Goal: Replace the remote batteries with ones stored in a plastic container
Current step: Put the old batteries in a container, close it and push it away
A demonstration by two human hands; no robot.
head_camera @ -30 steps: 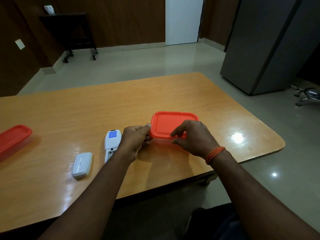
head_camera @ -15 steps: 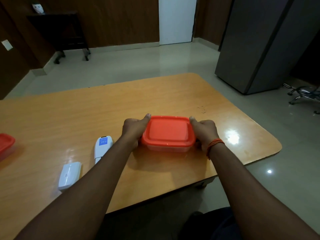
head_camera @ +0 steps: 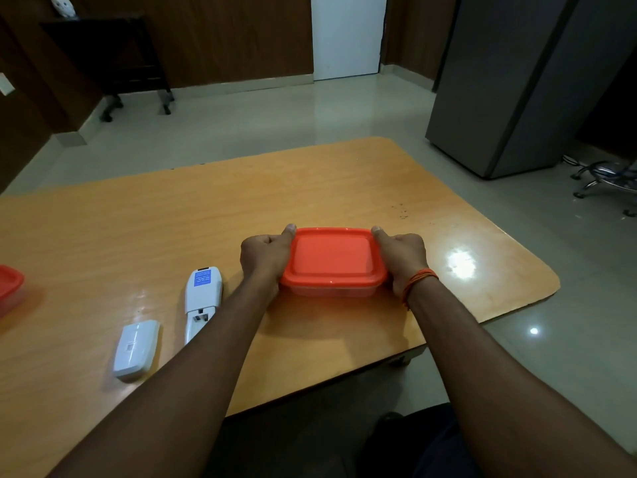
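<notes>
A plastic container (head_camera: 332, 260) with an orange lid rests on the wooden table (head_camera: 310, 188), lid on. My left hand (head_camera: 265, 258) grips its left side and my right hand (head_camera: 401, 260) grips its right side, thumbs on the lid's far corners. To the left lies a white remote (head_camera: 202, 298) face down, its battery compartment uncovered at the near end. The remote's white battery cover (head_camera: 136, 350) lies separately, further left and nearer to me. My left forearm hides the remote's near tip. The container's contents are hidden by the lid.
A second orange-lidded container (head_camera: 8, 288) sits at the table's left edge, partly out of frame. The table's rounded right corner is close to my right hand. Beyond stand a grey cabinet (head_camera: 517, 81), a chair base (head_camera: 606, 181) and a dark stand (head_camera: 113, 60).
My right hand moved from the lid's top to the container's right side, so both hands now hold its sides. The container has shifted slightly towards me.
</notes>
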